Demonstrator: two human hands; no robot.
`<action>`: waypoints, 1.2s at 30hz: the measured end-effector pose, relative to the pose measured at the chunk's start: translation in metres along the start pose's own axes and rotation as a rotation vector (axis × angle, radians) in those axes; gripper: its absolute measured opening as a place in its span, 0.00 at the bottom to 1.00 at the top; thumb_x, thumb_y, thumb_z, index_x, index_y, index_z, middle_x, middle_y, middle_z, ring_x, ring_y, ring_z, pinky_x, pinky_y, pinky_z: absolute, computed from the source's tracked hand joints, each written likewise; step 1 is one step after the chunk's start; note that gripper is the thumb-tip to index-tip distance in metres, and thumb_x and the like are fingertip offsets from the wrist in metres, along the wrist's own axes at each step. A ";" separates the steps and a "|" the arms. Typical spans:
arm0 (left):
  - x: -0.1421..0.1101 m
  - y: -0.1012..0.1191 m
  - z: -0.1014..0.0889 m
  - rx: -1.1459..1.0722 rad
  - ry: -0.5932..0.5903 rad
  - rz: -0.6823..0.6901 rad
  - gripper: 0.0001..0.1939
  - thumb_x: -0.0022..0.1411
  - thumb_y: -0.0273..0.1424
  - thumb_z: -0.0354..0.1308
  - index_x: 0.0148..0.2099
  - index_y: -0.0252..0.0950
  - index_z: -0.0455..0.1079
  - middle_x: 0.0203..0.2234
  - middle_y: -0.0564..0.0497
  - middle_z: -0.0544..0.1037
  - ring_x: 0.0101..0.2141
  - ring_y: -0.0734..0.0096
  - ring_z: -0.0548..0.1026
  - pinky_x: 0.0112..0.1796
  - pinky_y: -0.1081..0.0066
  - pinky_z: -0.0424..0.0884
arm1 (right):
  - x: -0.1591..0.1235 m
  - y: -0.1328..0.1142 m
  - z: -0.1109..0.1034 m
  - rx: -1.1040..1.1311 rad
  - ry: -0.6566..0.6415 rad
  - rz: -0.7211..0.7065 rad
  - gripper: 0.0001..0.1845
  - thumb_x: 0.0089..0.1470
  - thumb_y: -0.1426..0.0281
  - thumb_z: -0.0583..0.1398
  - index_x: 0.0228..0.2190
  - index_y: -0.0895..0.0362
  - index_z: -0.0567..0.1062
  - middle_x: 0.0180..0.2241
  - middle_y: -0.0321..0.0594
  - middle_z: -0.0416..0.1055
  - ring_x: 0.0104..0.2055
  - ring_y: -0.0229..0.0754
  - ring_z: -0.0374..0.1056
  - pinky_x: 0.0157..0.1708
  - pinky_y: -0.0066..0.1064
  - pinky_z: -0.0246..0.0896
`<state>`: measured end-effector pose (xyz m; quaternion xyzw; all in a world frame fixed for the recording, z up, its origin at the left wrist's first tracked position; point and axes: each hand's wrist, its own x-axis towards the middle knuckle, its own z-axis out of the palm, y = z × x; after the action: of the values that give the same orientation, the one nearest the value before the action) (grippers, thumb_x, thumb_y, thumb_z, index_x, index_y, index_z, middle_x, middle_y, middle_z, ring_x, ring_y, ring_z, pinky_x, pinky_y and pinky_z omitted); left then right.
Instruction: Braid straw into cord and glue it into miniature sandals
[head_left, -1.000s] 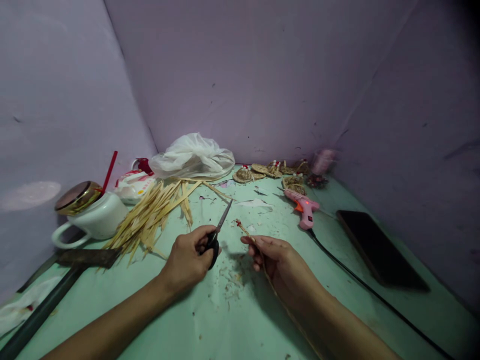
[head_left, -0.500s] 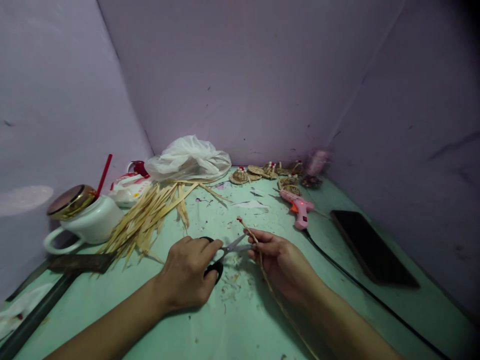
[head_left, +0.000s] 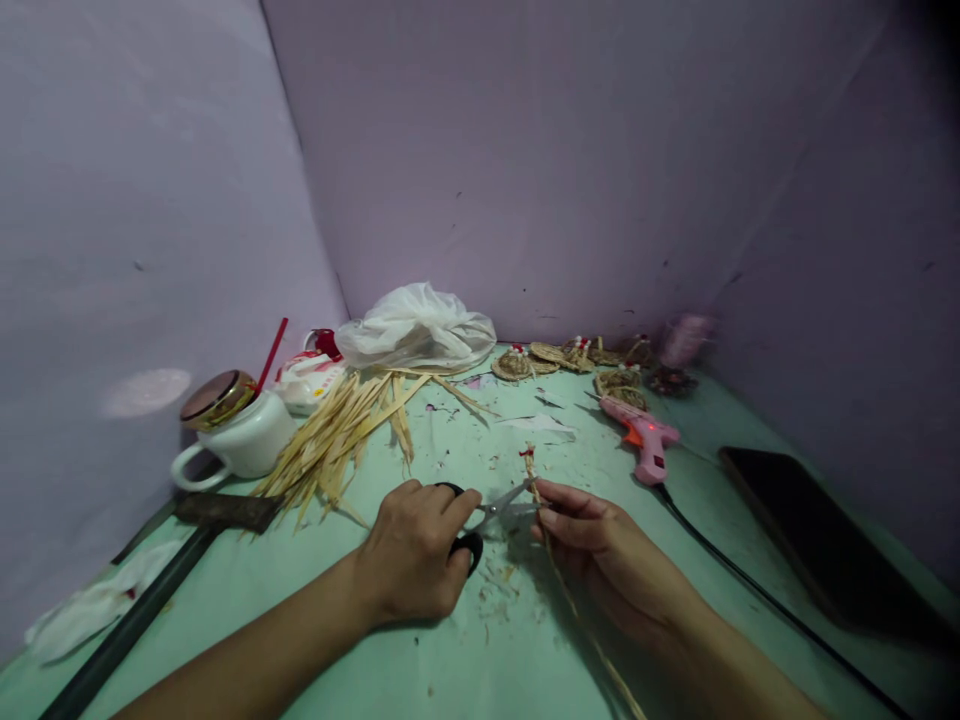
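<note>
My left hand [head_left: 424, 545] is closed on the black handles of a pair of scissors [head_left: 491, 510]. Their blades are apart and point right, reaching a thin braided straw cord [head_left: 559, 580] beside my right fingertips. My right hand [head_left: 600, 545] pinches that cord between thumb and fingers. The cord's upper end has a small red tie and stands just above the blades; its long tail runs down toward the lower edge of the view. Whether the blades touch the cord I cannot tell. Small straw clippings [head_left: 499, 585] lie on the table beneath.
Dry straw strips [head_left: 337, 430] lie left, by a white mug [head_left: 251, 440] and a hammer [head_left: 225, 512]. A white plastic bag [head_left: 420, 325] sits at the back. Several small woven hats [head_left: 517, 363], a pink glue gun [head_left: 641, 435] with black cable and a dark phone [head_left: 817, 540] are right.
The view has shifted, so everything sits further right in the picture. My right hand has tilted the cord's tip more upright, while the scissors stay open beside it.
</note>
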<state>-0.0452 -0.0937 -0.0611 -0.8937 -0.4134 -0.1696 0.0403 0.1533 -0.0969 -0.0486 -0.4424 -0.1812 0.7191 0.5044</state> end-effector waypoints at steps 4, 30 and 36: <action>0.000 0.000 0.000 0.001 0.016 0.006 0.22 0.50 0.28 0.51 0.50 0.34 0.62 0.30 0.46 0.73 0.30 0.61 0.70 0.31 0.63 0.63 | 0.002 0.000 0.000 0.026 -0.012 -0.030 0.13 0.35 0.86 0.63 0.27 0.61 0.78 0.24 0.37 0.73 0.23 0.32 0.68 0.27 0.20 0.67; -0.001 -0.007 0.004 0.075 0.173 0.095 0.24 0.51 0.25 0.52 0.52 0.32 0.62 0.27 0.48 0.74 0.25 0.64 0.70 0.26 0.65 0.63 | -0.001 -0.008 0.003 0.093 -0.126 0.089 0.12 0.39 0.86 0.61 0.29 0.64 0.78 0.22 0.37 0.74 0.19 0.29 0.68 0.22 0.16 0.66; -0.001 -0.008 0.005 0.088 0.188 0.110 0.24 0.51 0.23 0.51 0.52 0.31 0.61 0.25 0.50 0.74 0.22 0.66 0.69 0.24 0.66 0.63 | -0.004 -0.009 0.006 0.060 -0.061 0.029 0.12 0.36 0.86 0.63 0.26 0.63 0.78 0.22 0.36 0.73 0.20 0.29 0.67 0.22 0.16 0.66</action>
<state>-0.0505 -0.0878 -0.0670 -0.8926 -0.3651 -0.2319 0.1272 0.1534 -0.0954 -0.0375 -0.4076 -0.1683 0.7446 0.5011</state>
